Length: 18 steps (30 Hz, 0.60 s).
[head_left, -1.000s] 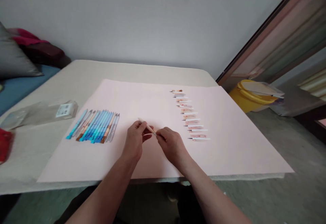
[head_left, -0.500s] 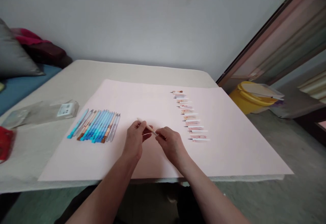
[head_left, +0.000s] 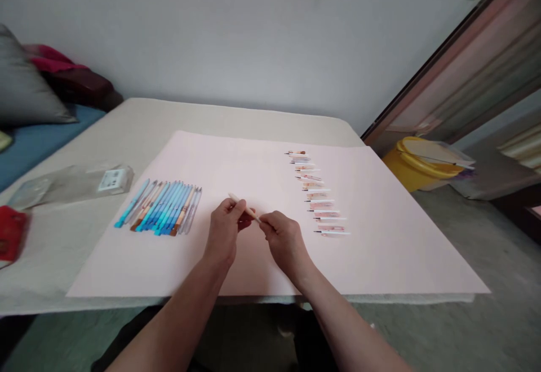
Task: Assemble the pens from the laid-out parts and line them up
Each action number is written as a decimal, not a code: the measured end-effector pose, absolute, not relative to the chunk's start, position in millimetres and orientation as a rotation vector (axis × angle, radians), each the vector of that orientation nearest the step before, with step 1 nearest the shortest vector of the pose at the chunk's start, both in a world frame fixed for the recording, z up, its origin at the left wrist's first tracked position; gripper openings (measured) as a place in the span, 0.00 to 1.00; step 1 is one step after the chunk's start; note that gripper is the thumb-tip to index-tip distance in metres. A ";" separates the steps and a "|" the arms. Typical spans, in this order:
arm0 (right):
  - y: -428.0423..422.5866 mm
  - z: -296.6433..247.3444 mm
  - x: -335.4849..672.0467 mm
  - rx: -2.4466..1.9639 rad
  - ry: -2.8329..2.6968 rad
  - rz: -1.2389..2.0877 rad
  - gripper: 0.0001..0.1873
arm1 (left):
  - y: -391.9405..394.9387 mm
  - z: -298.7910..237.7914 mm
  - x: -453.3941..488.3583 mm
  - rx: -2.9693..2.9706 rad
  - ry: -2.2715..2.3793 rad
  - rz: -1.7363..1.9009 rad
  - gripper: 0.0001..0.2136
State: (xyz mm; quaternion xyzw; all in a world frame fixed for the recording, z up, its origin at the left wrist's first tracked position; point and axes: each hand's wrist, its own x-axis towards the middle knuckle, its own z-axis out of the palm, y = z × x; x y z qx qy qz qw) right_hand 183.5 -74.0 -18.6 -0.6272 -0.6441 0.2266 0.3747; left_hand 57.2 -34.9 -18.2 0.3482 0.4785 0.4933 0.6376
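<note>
Above the pink sheet (head_left: 236,158), my left hand (head_left: 225,226) is closed round the barrel of a pale, cream-coloured pen (head_left: 250,213), whose tip points up and to the left. My right hand (head_left: 282,237) pinches the pen's lower right end; its fingertips hide the very end. To my left lies a row of pens (head_left: 164,206) side by side, with blue, brown and greyish barrels. On my right a column of slim pen refills (head_left: 332,218) with white tubes and dark tips lies beside small pinkish, clear pen parts (head_left: 323,205).
A clear plastic bag (head_left: 80,186) with a white label lies at the left of the cloth-covered table (head_left: 105,135). Near the left edge sits a red object (head_left: 12,235). A grey cushion (head_left: 29,84) rests beyond it. A yellow bucket (head_left: 406,163) stands on the floor at right.
Both hands stay on the pen in nearly the same place, the right fingers shifted slightly. The whole view has moved a little; the rows on the sheet look unchanged.
</note>
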 end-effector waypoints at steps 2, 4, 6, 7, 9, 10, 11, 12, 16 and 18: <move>-74.4 -19.3 182.4 -1.604 -1.644 0.575 0.08 | -35.4 -18.0 56.6 0.794 1.090 1.123 0.13; -74.5 -19.7 181.5 -1.602 -1.650 0.566 0.08 | -36.1 -18.4 56.7 0.790 1.088 1.114 0.13; -74.1 -19.5 181.1 -1.596 -1.664 0.563 0.09 | -36.6 -19.1 57.6 0.776 1.093 1.108 0.13; -73.7 -19.1 181.1 -1.595 -1.671 0.563 0.09 | -36.4 -19.4 58.1 0.765 1.097 1.109 0.13; -72.8 -17.7 181.9 -1.599 -1.684 0.562 0.09 | -34.8 -19.7 58.4 0.743 1.104 1.119 0.13; -72.5 -16.9 182.7 -1.603 -1.690 0.561 0.09 | -33.3 -19.5 58.0 0.735 1.108 1.133 0.13; -72.4 -16.1 183.8 -1.607 -1.696 0.560 0.09 | -31.5 -19.1 57.2 0.729 1.116 1.152 0.13; -72.4 -15.3 184.9 -1.608 -1.702 0.561 0.09 | -29.5 -18.4 56.0 0.725 1.127 1.177 0.13; -74.2 -14.3 187.7 -1.595 -1.703 0.570 0.09 | -26.6 -15.8 52.4 0.729 1.153 1.236 0.13; -74.7 -15.4 186.9 -1.586 -1.698 0.568 0.09 | -30.3 -15.8 53.8 0.762 1.127 1.192 0.13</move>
